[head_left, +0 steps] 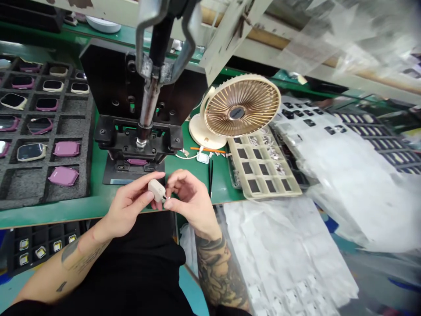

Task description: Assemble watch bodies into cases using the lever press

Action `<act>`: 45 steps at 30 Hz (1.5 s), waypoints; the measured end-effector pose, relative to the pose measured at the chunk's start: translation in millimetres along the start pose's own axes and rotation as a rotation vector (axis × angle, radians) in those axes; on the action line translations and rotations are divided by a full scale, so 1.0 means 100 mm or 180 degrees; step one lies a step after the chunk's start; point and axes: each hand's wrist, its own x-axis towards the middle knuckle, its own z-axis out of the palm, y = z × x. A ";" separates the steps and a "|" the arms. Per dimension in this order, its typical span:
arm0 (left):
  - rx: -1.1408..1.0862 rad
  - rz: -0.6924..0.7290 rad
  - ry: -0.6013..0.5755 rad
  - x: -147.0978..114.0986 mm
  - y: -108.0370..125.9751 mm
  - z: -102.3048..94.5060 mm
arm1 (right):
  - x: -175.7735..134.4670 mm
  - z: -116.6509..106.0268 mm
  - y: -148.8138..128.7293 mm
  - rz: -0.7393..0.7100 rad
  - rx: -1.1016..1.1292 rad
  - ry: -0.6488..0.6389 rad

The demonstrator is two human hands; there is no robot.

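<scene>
My left hand (128, 204) grips a beige watch case (156, 189) between thumb and fingers, just above the front edge of the bench. At the case's lower right end my right hand (189, 197) pinches a small dark and shiny piece (165, 199), too small to name. Right behind the hands stands a black press fixture (138, 140) with a metal plunger, and a purple part (137, 162) sits in its lower slot. A pair of black tweezers (211, 177) lies on the green bench to the right of my right hand.
On the left, a grey foam tray (83, 175) holds purple and beige watch cases. A beige fan (241, 107) stands right of the press, behind a compartment box (263, 193). White plastic sheets (345, 175) cover the right side. A black tray (46, 239) sits below the bench.
</scene>
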 end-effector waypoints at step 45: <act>0.5064 0.0941 -0.0307 0.39 0.39 -0.25 | -0.08 0.23 0.26 -0.1779 -0.3008 0.0421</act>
